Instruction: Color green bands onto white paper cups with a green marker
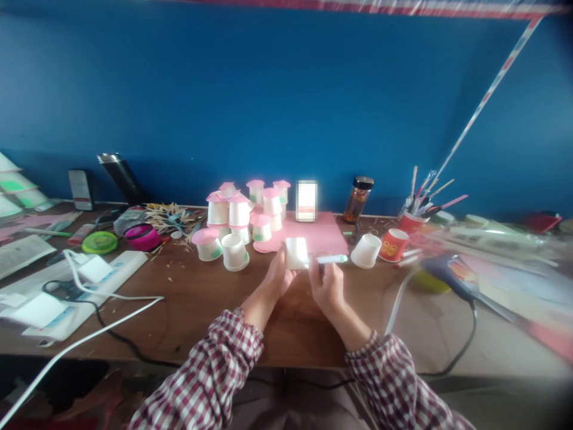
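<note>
My left hand (276, 276) holds a small white paper cup (296, 252) upright above the brown table (188, 298), fingers wrapped round its near side. My right hand (326, 285) grips a white marker with a green tip (332, 259), lying level with its near end against the cup. Both sleeves are red and white check. Just behind the cup lies a pink sheet (320, 236). A cluster of white cups with pink lids (244, 212) stands to the left of the sheet.
A white cup (366, 251) and a red cup (394, 243) lie right of my hands. A jar (358, 199), a pot of brushes (414, 220), a glue gun (447, 270), a power strip (76, 292) with white cables, and pink (142, 236) and green (99, 242) lids surround them.
</note>
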A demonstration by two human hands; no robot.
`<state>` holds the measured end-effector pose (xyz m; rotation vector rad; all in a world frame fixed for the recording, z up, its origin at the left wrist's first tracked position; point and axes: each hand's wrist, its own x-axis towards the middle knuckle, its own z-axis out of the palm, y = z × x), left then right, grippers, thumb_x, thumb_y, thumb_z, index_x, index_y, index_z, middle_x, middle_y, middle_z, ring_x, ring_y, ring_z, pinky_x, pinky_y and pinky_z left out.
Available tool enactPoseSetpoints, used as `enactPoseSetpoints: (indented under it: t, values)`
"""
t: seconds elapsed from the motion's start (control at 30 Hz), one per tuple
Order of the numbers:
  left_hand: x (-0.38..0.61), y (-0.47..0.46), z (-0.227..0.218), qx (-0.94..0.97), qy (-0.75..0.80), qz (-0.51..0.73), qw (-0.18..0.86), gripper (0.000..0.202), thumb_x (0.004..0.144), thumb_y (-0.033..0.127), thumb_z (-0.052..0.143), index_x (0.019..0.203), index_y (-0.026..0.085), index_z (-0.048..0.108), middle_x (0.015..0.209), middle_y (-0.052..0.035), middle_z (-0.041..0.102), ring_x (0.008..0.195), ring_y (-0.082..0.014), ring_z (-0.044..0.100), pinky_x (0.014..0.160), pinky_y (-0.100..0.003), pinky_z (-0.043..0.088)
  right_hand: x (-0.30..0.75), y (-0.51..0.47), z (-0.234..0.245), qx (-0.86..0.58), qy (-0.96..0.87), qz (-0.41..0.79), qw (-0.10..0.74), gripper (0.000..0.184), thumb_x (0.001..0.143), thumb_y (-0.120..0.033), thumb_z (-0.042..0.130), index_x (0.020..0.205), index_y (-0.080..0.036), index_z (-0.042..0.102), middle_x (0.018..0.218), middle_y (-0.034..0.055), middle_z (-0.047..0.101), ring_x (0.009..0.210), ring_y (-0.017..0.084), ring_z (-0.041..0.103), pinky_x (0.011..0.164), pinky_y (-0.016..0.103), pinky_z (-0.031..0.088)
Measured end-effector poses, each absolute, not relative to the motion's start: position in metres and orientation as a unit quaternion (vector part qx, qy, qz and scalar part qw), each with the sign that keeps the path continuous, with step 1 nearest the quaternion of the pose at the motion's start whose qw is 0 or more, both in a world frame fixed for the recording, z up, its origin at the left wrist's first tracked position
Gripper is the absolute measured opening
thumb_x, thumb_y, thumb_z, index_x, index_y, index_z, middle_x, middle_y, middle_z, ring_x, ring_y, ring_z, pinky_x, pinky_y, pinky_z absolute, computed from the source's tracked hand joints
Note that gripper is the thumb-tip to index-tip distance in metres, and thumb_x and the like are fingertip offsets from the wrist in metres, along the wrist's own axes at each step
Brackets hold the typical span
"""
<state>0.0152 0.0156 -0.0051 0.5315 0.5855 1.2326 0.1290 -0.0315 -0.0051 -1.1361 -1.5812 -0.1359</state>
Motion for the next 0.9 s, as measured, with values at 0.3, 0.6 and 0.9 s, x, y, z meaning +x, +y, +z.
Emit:
enactPoseSetpoints:
  t: [0.3, 0.6, 0.9]
  values:
    - [0.0149, 0.016, -0.0054, 0.232, 0.277, 0.568, 0.74, 0.05, 0.085, 0.053, 0.05, 0.11, 0.012, 0.062, 0.097, -0.0126, 0.071, 0.093, -0.0235, 0.065, 0.082, -0.034, 0.052, 0.1285, -0.0329, -0.0049, -0.481, -0.671, -0.04, 0.563, 0.015, 0.09, -0.022, 0.046, 0.085, -0.016, 0.059, 0.066, 0.0029, 0.063, 0.054, 0.013, 0.057, 0.056, 0.023, 0.047]
    - [0.0145, 0.0179, -0.0093, 0.247, 0.291, 0.553, 0.741, 0.056, 0.084, 0.057, 0.047, 0.114, 0.012, 0.06, 0.103, -0.0152, 0.069, 0.092, -0.0253, 0.065, 0.079, -0.039, 0.053, 0.1285, -0.0353, -0.0009, -0.498, -0.639, 0.009, 0.585, 0.016, 0.093, -0.025, 0.046, 0.092, -0.016, 0.06, 0.074, 0.0051, 0.065, 0.061, 0.014, 0.061, 0.06, 0.024, 0.05]
    - [0.0146, 0.018, -0.0103, 0.242, 0.277, 0.559, 0.743, 0.057, 0.083, 0.06, 0.046, 0.112, 0.013, 0.061, 0.096, -0.0132, 0.07, 0.092, -0.0254, 0.065, 0.076, -0.035, 0.053, 0.1292, -0.0356, -0.0035, -0.483, -0.653, -0.017, 0.583, 0.015, 0.091, -0.022, 0.046, 0.087, -0.017, 0.059, 0.07, 0.0037, 0.064, 0.057, 0.013, 0.059, 0.058, 0.023, 0.049]
